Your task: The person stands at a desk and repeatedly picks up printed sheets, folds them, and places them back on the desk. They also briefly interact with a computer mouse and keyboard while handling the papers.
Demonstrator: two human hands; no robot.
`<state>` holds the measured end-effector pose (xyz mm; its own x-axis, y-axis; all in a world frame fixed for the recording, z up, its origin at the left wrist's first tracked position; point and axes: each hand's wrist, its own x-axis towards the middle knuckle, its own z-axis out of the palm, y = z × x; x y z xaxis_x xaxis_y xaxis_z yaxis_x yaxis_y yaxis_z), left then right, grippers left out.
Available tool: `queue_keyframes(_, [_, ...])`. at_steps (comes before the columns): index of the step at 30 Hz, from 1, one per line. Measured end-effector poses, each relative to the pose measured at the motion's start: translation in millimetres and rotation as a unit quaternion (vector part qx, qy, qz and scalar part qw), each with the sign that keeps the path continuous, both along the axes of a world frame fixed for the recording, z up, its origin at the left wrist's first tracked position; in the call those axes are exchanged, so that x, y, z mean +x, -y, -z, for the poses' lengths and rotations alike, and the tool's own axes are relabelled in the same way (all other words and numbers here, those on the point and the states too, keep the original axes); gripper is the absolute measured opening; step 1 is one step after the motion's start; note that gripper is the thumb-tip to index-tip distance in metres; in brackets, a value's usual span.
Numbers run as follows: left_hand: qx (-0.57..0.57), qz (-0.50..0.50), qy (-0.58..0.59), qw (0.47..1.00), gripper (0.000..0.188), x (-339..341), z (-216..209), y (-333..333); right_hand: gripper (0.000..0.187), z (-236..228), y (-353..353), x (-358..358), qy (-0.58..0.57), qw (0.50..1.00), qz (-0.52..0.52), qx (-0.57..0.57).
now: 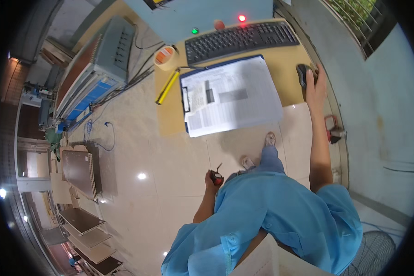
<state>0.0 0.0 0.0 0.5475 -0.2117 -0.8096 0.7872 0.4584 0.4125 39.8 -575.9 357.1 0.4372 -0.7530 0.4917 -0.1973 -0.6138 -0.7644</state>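
My right hand (316, 88) rests on a black computer mouse (302, 75) at the right edge of the tan desk (292, 87), fingers curved over its right side. Down by my left hip, my left hand (210, 182) is closed around a small red and black tape measure (217, 178); a short dark strap sticks up from it. Nearest the mouse is a black keyboard (241, 41) along the back of the desk. In front of the keyboard lies a dark blue clipboard (185, 101) with printed sheets (244, 99) and a small slip under its clip.
A yellow stick-shaped tool (168, 86) and a roll of tape (164, 59) are at the desk's left. Behind the keyboard are a lit red button (242, 18) and a green one (195, 31). Left stand a grey-blue machine (110, 60) and stacked boards (83, 221); a wall (377, 115) is right.
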Motion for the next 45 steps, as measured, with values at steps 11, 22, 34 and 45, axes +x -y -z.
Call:
queue_keyframes(11, [0.050,0.042,-0.073,0.995,0.039,11,-52,21,0.056,-12,-21,2,-0.019,0.998,0.049,-0.029])
queue_keyframes(22, [0.003,0.079,-0.020,0.997,0.036,23,-54,36,0.041,34,14,-51,0.411,0.866,0.097,0.267])
queue_keyframes(34, [-0.035,0.220,0.061,0.973,0.039,24,-139,147,0.066,197,-202,-92,-0.206,0.821,-0.389,0.364])
queue_keyframes(45, [-0.139,0.197,-0.050,0.969,0.049,-24,-179,183,0.099,135,-196,-59,-0.488,0.590,-0.626,0.149])
